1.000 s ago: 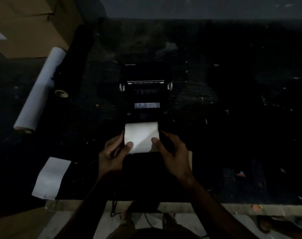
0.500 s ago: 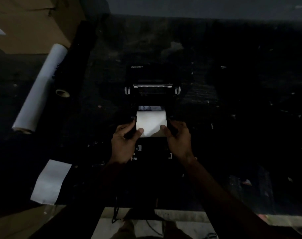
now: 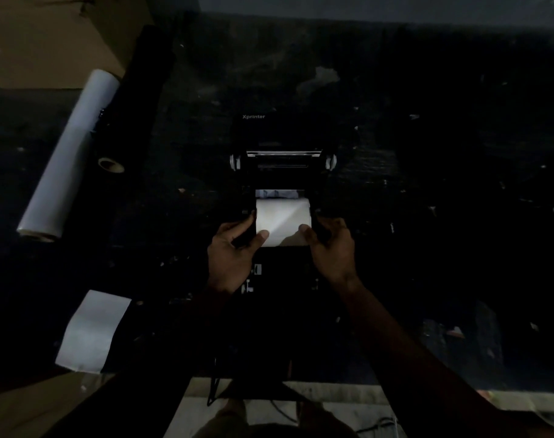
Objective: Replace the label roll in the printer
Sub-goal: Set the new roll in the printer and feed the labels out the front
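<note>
A black printer (image 3: pixel 282 137) marked "Xprinter" stands open in the middle of the dark table, its lid tipped back and a bright roller bar across it. A white label roll (image 3: pixel 283 221) sits at the mouth of the open bay, just in front of a pale strip inside the printer. My left hand (image 3: pixel 233 257) grips the roll's left end, thumb on its top face. My right hand (image 3: pixel 331 248) grips the right end the same way. The scene is very dim and the bay's inside is hard to make out.
A long white roll (image 3: pixel 70 153) and a black roll (image 3: pixel 136 99) lie at the left, beside a cardboard box (image 3: pixel 48 36). A white sheet (image 3: pixel 92 331) hangs over the table's near edge at the left. Cables (image 3: pixel 215 390) drop from the front edge.
Both hands have carried the label roll away from me, from in front of the printer up into its open bay.
</note>
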A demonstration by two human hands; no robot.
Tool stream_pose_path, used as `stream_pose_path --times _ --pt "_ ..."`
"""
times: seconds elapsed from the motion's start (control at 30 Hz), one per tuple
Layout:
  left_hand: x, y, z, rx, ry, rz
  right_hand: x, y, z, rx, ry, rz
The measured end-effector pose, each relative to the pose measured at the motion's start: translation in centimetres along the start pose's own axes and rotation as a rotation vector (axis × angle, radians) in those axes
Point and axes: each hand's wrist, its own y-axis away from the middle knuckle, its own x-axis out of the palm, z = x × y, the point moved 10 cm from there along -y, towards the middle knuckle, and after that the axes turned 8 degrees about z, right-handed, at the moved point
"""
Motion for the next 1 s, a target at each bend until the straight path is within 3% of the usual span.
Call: stream_pose_path --times 0.33,1.0 --pt "0.1 0.8 0.5 -0.014 0.014 0.007 0.1 0.6 -0.3 0.026 0.022 -0.007" --pt "-0.1 -0.6 -1.2 -0.002 -0.194 -0.048 0.2 0.5 -0.2 0.058 0.044 -0.081"
